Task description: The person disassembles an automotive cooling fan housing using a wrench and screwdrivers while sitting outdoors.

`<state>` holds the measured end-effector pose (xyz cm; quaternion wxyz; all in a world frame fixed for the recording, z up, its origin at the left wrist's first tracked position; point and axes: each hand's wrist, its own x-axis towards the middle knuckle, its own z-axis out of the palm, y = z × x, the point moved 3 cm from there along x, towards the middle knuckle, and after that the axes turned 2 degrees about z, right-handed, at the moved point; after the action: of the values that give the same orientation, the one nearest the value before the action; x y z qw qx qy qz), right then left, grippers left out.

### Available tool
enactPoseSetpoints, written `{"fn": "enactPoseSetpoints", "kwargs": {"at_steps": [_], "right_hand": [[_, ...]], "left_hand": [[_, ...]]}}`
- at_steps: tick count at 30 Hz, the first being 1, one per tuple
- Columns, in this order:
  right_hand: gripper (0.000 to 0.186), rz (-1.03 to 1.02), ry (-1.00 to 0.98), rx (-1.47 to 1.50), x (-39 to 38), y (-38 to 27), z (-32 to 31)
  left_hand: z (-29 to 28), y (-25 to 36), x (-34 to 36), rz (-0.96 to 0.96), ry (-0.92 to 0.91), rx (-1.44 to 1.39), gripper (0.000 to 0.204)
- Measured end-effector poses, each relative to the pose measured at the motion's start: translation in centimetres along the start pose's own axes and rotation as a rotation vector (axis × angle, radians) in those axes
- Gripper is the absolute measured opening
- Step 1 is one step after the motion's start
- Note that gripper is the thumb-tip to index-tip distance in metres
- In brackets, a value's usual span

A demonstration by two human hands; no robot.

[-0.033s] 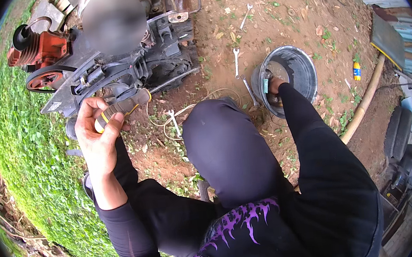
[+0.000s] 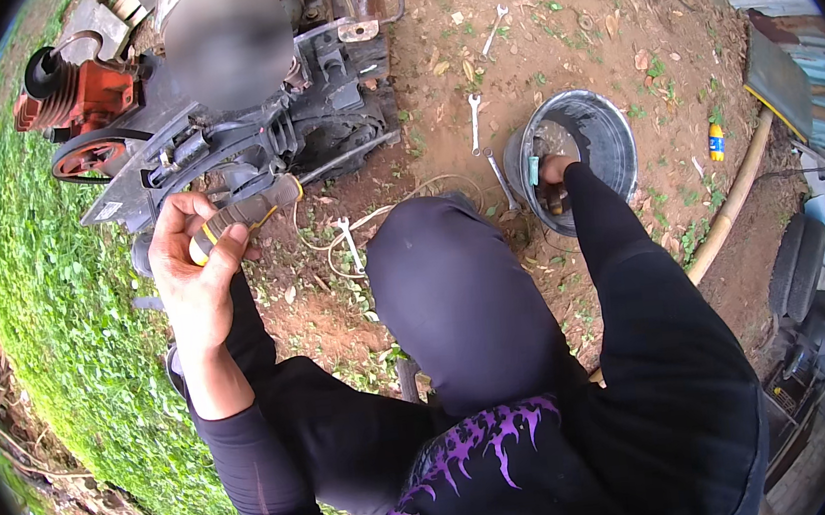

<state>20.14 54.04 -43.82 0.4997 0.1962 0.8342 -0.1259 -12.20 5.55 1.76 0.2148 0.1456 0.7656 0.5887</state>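
My left hand is closed around a grey-and-yellow tool handle, held at the near edge of the black plastic engine-bay-like part. Whatever shaft the handle has does not show. My right hand reaches down into a dark bucket on the dirt, right of my bent knee. Its fingers are hidden among small dark things inside, so any grip there cannot be made out. Beside this hand, a small pale teal piece shows near the bucket's left wall.
Wrenches lie on the soil: one far off, one left of the bucket, another by its rim, one near my knee. A red compressor pump stands far left. A yellow bottle and bamboo pole lie right.
My right hand has shifted slightly within the bucket, a little to the right. The left hand and its tool handle stay put.
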Motion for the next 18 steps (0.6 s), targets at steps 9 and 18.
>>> {"fn": "enactPoseSetpoints", "kwargs": {"at_steps": [9,18], "right_hand": [[0.019,0.088,-0.188,0.487,-6.2,-4.6,-4.5],[0.026,0.302,0.367,0.754,-24.2,-3.7,-16.4]], "left_hand": [[-2.7,0.3,-2.1,-0.232,-0.097,0.034,0.021],[-7.9,-2.7,-5.2,-0.425,-0.089,0.155,0.011]]}}
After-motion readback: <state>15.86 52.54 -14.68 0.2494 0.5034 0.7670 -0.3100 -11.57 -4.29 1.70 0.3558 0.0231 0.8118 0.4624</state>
